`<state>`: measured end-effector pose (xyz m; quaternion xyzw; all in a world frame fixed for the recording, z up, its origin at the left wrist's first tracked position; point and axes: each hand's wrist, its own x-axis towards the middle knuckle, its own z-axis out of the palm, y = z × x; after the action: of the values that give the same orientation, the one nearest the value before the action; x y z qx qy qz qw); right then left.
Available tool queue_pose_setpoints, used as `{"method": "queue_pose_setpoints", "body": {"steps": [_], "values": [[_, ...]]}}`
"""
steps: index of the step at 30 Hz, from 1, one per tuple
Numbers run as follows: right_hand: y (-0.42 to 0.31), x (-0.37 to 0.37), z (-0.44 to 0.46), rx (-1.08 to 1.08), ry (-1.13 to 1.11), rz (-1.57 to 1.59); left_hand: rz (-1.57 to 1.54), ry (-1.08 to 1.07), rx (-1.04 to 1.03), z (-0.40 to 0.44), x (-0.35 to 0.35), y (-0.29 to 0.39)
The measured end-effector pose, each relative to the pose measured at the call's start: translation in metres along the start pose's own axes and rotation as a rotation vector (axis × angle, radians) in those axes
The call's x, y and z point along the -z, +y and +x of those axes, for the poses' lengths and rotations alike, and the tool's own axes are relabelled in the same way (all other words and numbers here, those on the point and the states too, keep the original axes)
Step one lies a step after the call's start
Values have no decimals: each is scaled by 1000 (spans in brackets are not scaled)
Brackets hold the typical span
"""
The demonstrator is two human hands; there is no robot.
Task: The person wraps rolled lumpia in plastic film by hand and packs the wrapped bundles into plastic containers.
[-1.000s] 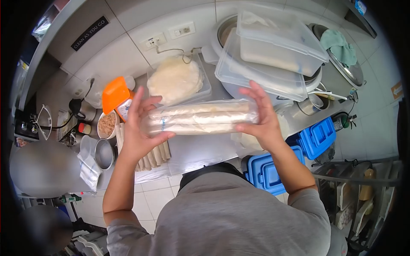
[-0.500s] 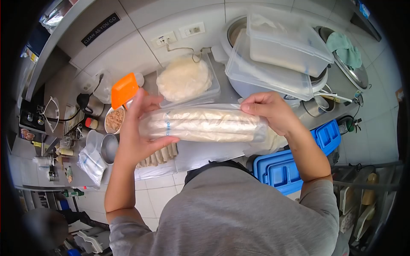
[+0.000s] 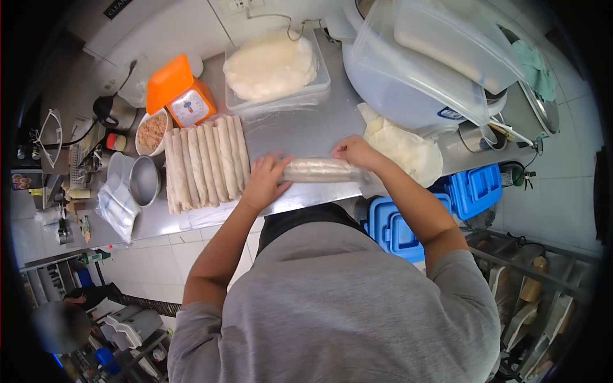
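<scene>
A clear plastic bag of long pale dough rolls lies flat near the counter's front edge. My left hand is closed around its left end, thumb at the near side and fingers at the far side. At the upper right edge of the bag is my right hand, its fingers curled together in a pinch; what is between them is hidden. Left of the bag, a row of several long pale rolls lies side by side. To the right sits a stack of thin pale wrapper sheets.
An orange kitchen scale stands behind the rolls, beside a bowl of brownish filling and a metal bowl. A clear tub holds wrapped pale sheets. Large plastic containers stand at back right; blue lidded bins are below.
The bag of rolls has come down from mid-air onto the counter, with both hands lowered and closer together. My left hand has gone from spread to closed at the bag's end.
</scene>
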<state>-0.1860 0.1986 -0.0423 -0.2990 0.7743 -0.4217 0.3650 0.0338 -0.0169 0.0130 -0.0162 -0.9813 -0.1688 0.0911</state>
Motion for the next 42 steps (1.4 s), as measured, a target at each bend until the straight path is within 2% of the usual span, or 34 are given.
{"method": "queue_pose_setpoints", "body": {"steps": [3, 7, 12, 16, 19, 22, 25, 27, 28, 30, 31, 33, 34, 36, 37, 39, 40, 42], "values": [[-24, 6, -2, -77, -81, -27, -36, 27, -176, 15, 4, 14], [-29, 4, 4, -150, -143, 96, -86, -52, -161, 37, -8, 33], [-42, 7, -1, -203, -165, 97, -56, -220, -156, 48, -9, 40], [-38, 12, 1, -347, -172, 297, 0, -37, -249, 42, -17, 40], [-32, 7, 2, -339, -139, 398, 35, 42, -262, 33, -24, 42], [-31, 10, 7, -353, -152, 307, 14, 37, -260, 29, -31, 44], [-27, 8, 13, -240, -158, 267, 26, -1, -284, 26, -40, 44], [-25, 2, 20, -46, -43, -45, 95, -90, -286, 22, -49, 43], [-24, -2, 24, 52, 15, -201, 27, -123, -265, 21, -47, 43], [-22, -6, 28, 108, 96, -281, -106, -186, -226, 21, -34, 46], [-20, -7, 30, 135, 138, -321, -154, -140, -141, 23, -18, 52], [8, -10, 42, 238, 112, -75, -250, -47, 32, 30, 20, 66], [7, -10, 44, 291, 97, 50, -388, -112, 213, 34, 32, 63], [-16, -2, 37, 10, 17, 173, -656, -233, 585, 44, 52, 43], [-39, 3, 29, -128, -26, 231, -902, -146, 627, 45, 51, 31], [-74, 5, 10, -196, 46, 749, -1392, 47, 682, 43, 39, 8], [-83, 2, 3, -231, 81, 1009, -1513, 52, 696, 44, 39, 3], [-88, -16, -3, -301, -24, 1141, -1761, 55, 717, 46, 39, -3]]}}
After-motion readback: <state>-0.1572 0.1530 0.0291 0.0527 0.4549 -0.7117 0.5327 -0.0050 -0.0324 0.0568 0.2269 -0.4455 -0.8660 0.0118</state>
